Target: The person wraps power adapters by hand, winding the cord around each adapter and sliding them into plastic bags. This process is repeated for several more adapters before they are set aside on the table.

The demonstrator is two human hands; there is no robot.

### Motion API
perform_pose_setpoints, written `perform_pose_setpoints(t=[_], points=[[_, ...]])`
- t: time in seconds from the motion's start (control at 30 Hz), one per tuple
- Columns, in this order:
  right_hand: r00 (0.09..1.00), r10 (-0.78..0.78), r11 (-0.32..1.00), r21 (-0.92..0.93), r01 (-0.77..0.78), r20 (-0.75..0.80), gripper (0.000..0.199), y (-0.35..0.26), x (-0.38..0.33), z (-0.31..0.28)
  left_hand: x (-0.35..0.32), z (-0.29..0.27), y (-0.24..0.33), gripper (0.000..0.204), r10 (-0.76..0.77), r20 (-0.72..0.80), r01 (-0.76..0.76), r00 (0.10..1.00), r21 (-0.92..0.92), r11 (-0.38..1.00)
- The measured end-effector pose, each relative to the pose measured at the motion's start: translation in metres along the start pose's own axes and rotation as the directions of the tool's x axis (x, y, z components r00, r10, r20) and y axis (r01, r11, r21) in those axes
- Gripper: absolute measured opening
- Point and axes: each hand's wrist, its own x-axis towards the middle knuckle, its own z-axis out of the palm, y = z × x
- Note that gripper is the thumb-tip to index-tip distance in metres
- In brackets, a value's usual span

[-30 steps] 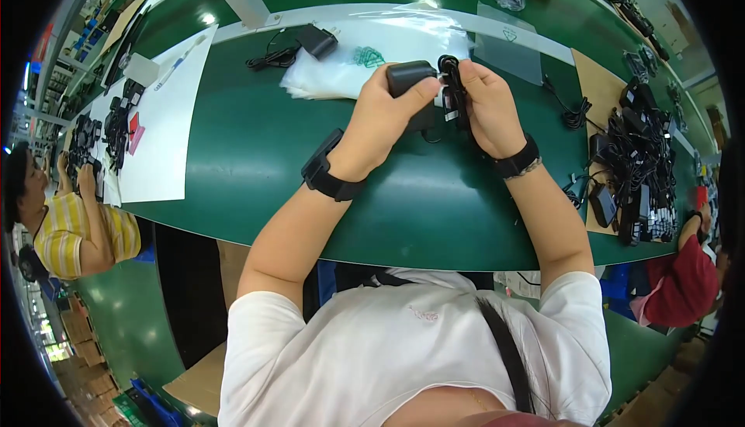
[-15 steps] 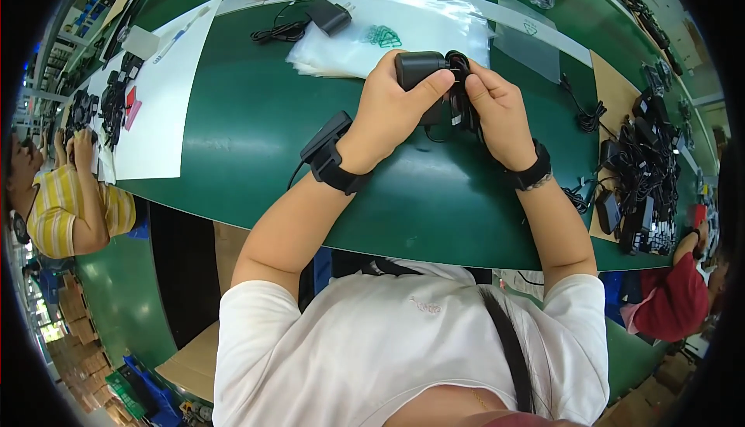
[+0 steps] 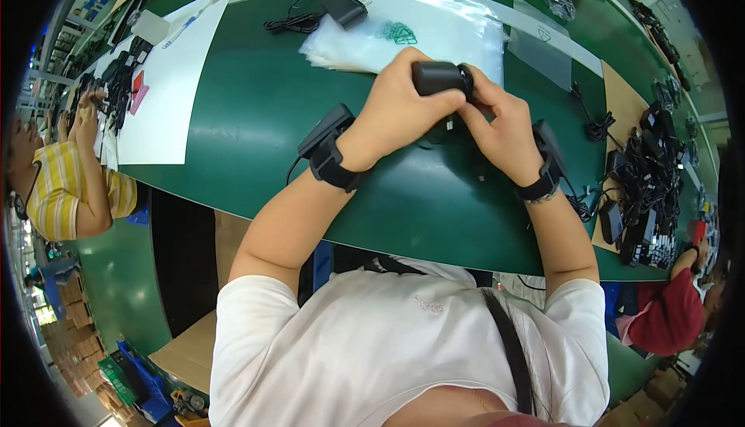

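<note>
My left hand is closed round a black power adapter, its thumb pressed along the near side. Close against it, my right hand is closed at the adapter's right end, fingers curled round a black part that looks like its bundled cord. The fingers hide most of the cord and the adapter's prongs. A small light-coloured end shows below the hands. Just beyond them lies a stack of clear plastic bags with a green mark, and another black adapter with a coiled cord touches its far left corner.
A tangled pile of black adapters covers cardboard at the right. On a white sheet at the left lie more cords and a pink strip. Co-workers sit at both sides, one in a yellow striped shirt, one in a red sleeve.
The adapter has come slightly nearer and right. My right hand has turned and closed over its end; the prongs and hanging cord loops that showed are now mostly hidden.
</note>
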Motion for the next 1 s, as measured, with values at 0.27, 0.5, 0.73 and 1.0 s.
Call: perform_pose_setpoints(t=[0.27, 0.5, 0.73, 1.0], points=[[0.996, 0.084, 0.966, 0.247, -0.072, -0.041, 0.046, -0.001, 0.002, 0.012, -0.003, 0.018, -0.008, 0.03, 0.086, -0.175, -0.127, 0.981, -0.239, 0.963], [0.982, 0.059, 0.864, 0.484, -0.14, 0.18, 0.06, 0.008, -0.003, 0.008, 0.0, 0.009, 0.006, 0.044, 0.003, -0.184, -0.021, 0.983, -0.094, 0.995], [0.854, -0.075, 0.515, 0.754, -0.409, 0.514, 0.037, 0.036, -0.007, -0.024, -0.012, 0.003, 0.029, 0.033, 0.571, -0.429, -0.634, 0.7, -0.006, 0.773], [0.93, 0.325, 0.457, 0.832, -0.315, 0.174, 0.03, 0.017, -0.008, 0.001, -0.027, 0.011, 0.019, 0.037, 0.392, -0.294, -0.462, 0.871, -0.226, 0.857]])
